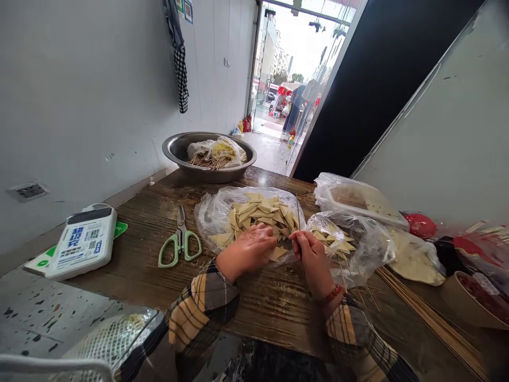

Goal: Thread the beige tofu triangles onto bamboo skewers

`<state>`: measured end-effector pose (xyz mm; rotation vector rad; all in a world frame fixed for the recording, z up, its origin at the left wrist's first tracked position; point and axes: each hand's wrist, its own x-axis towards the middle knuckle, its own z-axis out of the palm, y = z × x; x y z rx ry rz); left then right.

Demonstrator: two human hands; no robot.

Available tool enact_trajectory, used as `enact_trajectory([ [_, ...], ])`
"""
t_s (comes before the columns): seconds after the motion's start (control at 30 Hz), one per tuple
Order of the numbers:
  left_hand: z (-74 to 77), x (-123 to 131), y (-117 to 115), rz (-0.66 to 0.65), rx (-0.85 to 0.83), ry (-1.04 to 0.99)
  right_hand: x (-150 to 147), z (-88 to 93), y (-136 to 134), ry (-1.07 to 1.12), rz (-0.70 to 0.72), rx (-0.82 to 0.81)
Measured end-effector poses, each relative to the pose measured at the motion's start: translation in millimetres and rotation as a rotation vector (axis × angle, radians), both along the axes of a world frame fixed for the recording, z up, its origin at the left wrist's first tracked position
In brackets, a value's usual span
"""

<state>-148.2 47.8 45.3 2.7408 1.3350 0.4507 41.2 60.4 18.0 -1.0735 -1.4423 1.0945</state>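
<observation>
My left hand rests curled on a pile of pale triangular tofu-skin pieces lying on a clear plastic bag; its fingertips seem to pinch one piece. My right hand is closed on a thin bamboo skewer held upright, its tip pointing away from me. The two hands almost touch above the near edge of the pile. A second clear bag with more triangles sits just right of my right hand.
Green-handled scissors lie left of the pile. A metal basin with skewers and bags stands behind. Loose bamboo skewers lie at the right, near a bagged tray. A white device sits at the far left table edge.
</observation>
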Motion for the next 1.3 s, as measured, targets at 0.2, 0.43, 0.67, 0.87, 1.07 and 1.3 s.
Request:
enact_trajectory([
  [0.2, 1.6, 10, 0, 0.021, 0.022, 0.079, 8, -3.7, 4, -0.009, 0.033, 0.013],
  [0.43, -1.6, 14, 10, 0.083, -0.070, -0.203, 14, 5.7, 1, 0.046, -0.004, 0.041],
  [0.67, 7.3, 6, 26, 0.265, -0.482, -1.143, 17, 11.1, -3, -0.069, -0.009, 0.137],
  [0.87, 20.7, 10, 37, 0.177, -0.666, -1.537, 11, 14.1, -10, -0.151, 0.098, 0.178],
  [1.07, 17.5, 8, 34, 0.180, -0.776, -1.686, 7, 12.3, -14, -0.247, 0.138, 0.204],
  [1.3, 17.0, 11, 32, 0.245, -0.753, -1.781, 3, 8.8, -16, -0.328, 0.115, 0.284],
])
